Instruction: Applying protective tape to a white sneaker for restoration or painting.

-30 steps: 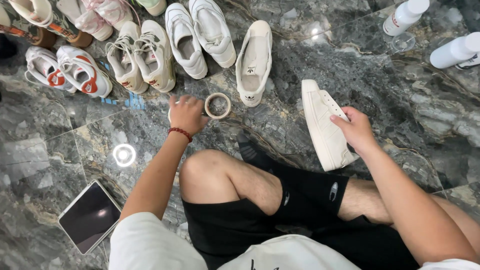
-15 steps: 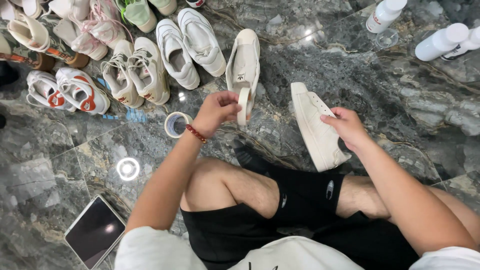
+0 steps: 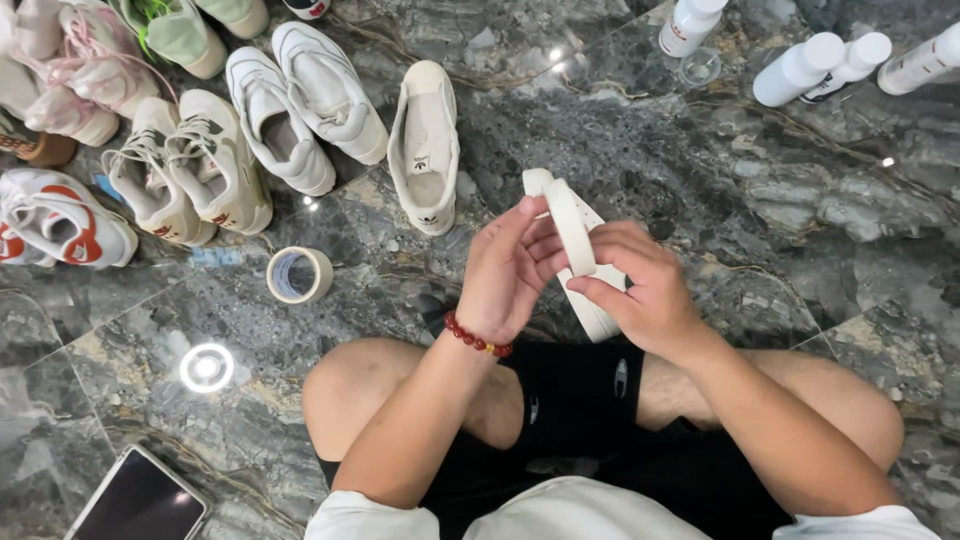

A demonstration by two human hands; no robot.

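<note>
**Both hands grip one white sneaker over the lap**

Near left: dark phone [image 3: 135, 498] flat on the marble floor [image 3: 760, 200], ceiling light glare spot just beyond it. Far left: row of sneakers on the floor, red-and-white pair [image 3: 55, 220] at the left edge, pink pair [image 3: 75, 75] farther back, beige laced pair [image 3: 185, 170] next, then white pair [image 3: 300, 100] angled toward the far side. Roll of tape [image 3: 299, 275] lies flat on the floor, near the beige pair, well apart from the hands. Single cream sneaker [image 3: 427, 145] sits upright, opening up, just left of centre, apart from the hands.

Centre: left hand [image 3: 510, 275], red bead bracelet [image 3: 477, 338] on the wrist, fingers curled against the left side of the held white sneaker [image 3: 570, 225]. The shoe is lifted off the floor, turned on edge, above the knees and black shorts [image 3: 580, 400]. Right hand [image 3: 645, 285] closes round its right side and lower end, thumb on the near edge, fingers wrapped behind. Both hands are closed on the shoe, neither spread.

Far right: four white bottles [image 3: 800, 68] lying or standing on the floor, well apart from the hands.
</note>
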